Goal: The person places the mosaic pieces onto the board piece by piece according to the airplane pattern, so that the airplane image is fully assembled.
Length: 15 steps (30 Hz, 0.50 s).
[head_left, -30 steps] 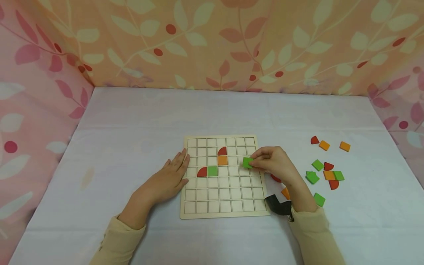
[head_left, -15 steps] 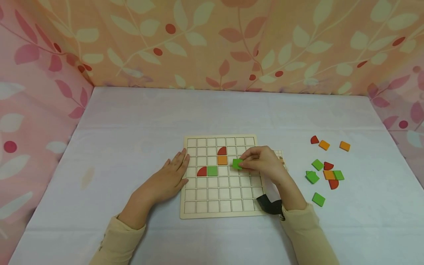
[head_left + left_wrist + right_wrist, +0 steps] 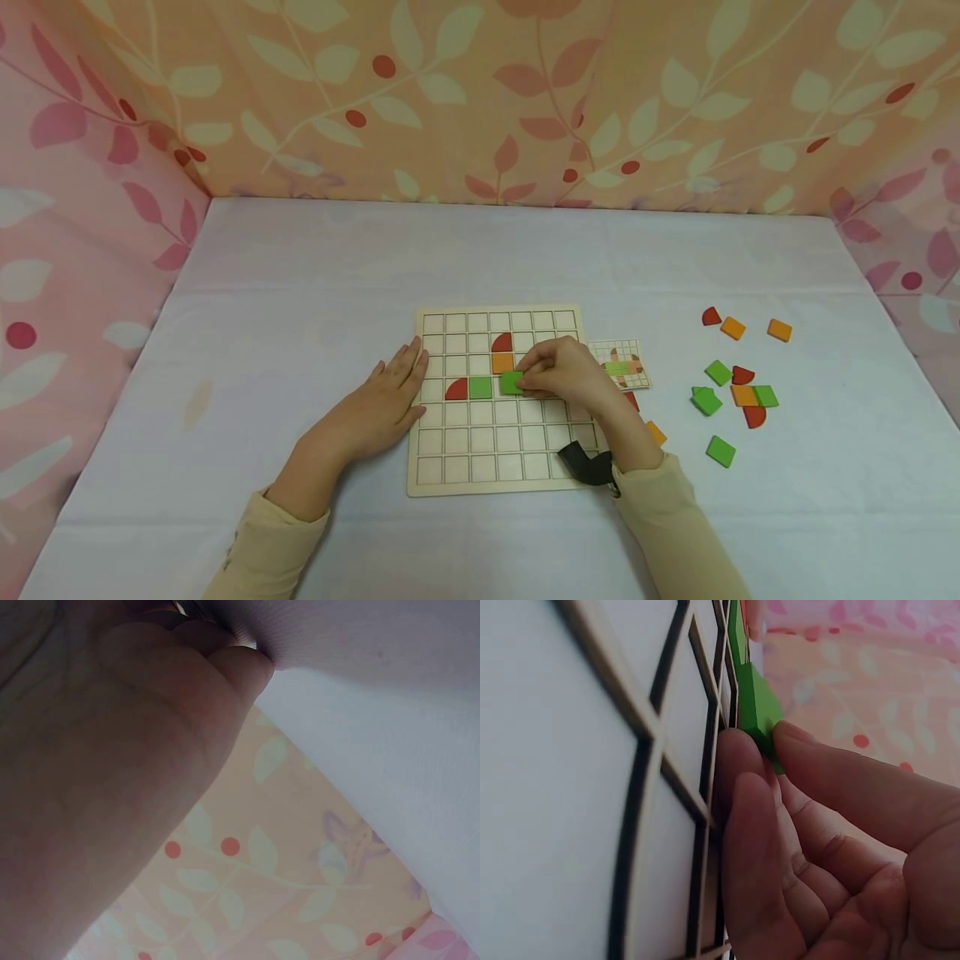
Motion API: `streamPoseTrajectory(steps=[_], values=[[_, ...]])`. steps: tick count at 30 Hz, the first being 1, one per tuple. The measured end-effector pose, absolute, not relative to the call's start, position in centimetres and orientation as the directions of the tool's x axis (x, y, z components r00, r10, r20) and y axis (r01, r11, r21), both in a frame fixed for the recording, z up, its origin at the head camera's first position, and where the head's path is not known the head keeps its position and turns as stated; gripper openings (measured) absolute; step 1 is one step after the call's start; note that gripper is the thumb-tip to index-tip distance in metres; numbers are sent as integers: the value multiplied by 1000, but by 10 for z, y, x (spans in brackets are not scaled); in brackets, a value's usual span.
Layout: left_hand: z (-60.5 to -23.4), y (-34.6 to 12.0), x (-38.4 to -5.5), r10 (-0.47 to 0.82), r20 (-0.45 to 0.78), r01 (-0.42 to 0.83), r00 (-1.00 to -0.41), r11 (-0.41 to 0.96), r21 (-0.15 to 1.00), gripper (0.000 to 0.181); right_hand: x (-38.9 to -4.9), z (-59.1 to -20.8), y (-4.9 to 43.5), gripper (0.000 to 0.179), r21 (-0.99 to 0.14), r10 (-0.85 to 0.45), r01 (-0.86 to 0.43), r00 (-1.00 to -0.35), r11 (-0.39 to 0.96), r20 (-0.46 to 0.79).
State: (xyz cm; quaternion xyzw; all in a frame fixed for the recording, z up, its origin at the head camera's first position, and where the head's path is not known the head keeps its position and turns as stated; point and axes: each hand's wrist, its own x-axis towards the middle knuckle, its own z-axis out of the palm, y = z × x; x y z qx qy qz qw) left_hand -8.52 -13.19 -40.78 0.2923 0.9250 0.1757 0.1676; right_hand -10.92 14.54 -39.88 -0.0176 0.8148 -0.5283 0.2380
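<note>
My right hand (image 3: 564,375) pinches a green square tile (image 3: 511,383) between thumb and fingertips, close over the gridded wooden board (image 3: 495,442). In the right wrist view the held green tile (image 3: 756,709) sits tilted near the grid lines. To its left on the board lie a green square tile (image 3: 480,387) and a red quarter-circle tile (image 3: 457,389). Just above are an orange square tile (image 3: 503,363) and a red quarter-circle tile (image 3: 502,342). My left hand (image 3: 378,408) rests flat with straight fingers against the board's left edge.
A small pattern card (image 3: 628,377) lies right of the board, partly behind the right hand. Farther right are scattered loose tiles, among them a green one (image 3: 721,451) and an orange one (image 3: 780,330). A black wrist device (image 3: 585,464) hangs over the board's lower right corner.
My right hand has moved left across the board with the green tile, stopping beside the placed green tile. More of the pattern card now shows. The left hand has stayed still.
</note>
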Motion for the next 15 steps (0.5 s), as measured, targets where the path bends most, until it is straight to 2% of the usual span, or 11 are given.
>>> streamPoseTrajectory(steps=[15], values=[[-411,-132,-86,601,-212,485,-770,769,417,66,-110,-399,137,8,-850,-259,212,-892,482,-370]])
